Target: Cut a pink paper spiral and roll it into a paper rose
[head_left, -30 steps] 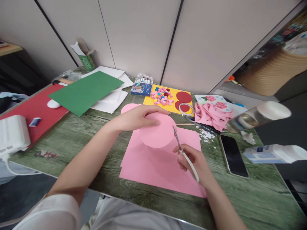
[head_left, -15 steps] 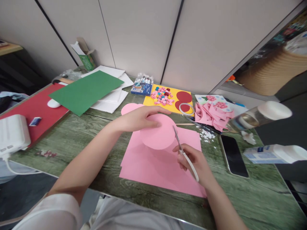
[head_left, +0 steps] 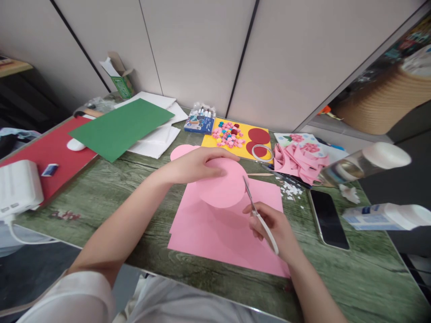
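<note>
Barely shifted, our pink disc (head_left: 222,188) has risen slightly in our left hand (head_left: 197,163), its thumb pressing the face; our right hand (head_left: 276,222) curls round scissors (head_left: 261,220), blades at the disc's right edge. Below the hands, pink sheets (head_left: 218,244) cover green counter (head_left: 144,237); beyond, pale panels (head_left: 195,49) rise

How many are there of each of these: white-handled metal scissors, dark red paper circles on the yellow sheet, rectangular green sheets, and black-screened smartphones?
White-handled metal scissors: 1
Dark red paper circles: 2
Rectangular green sheet: 1
Black-screened smartphone: 1
Total: 5
</note>
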The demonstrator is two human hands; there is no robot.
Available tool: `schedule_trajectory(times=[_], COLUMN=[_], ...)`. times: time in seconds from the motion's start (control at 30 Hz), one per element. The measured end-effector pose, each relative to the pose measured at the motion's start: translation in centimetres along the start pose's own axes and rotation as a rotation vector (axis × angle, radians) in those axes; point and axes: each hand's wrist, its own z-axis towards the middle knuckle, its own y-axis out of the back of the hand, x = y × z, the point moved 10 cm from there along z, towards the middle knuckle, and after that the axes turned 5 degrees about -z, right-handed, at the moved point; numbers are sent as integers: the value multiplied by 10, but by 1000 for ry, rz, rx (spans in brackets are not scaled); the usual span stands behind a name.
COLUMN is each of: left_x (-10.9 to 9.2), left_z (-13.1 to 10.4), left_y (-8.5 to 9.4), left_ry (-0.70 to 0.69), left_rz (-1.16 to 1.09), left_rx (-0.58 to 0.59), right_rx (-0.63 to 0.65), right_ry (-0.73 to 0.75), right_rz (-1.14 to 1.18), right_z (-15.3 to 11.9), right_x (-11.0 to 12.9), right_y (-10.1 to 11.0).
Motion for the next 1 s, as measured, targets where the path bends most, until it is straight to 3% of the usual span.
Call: schedule_trajectory(times=[0.33,1.0], left_x=[-3,-2], left_z=[-1,-1], left_y=[-11,-2], left_ry=[-40,3], left_rz=[1,18], left_rx=[93,23], right_rx=[29,3], right_ry=[55,-10], right_rz=[-5,-12], right_z=[-1,-1], right_x=[5,1], right_y=[-2,-2])
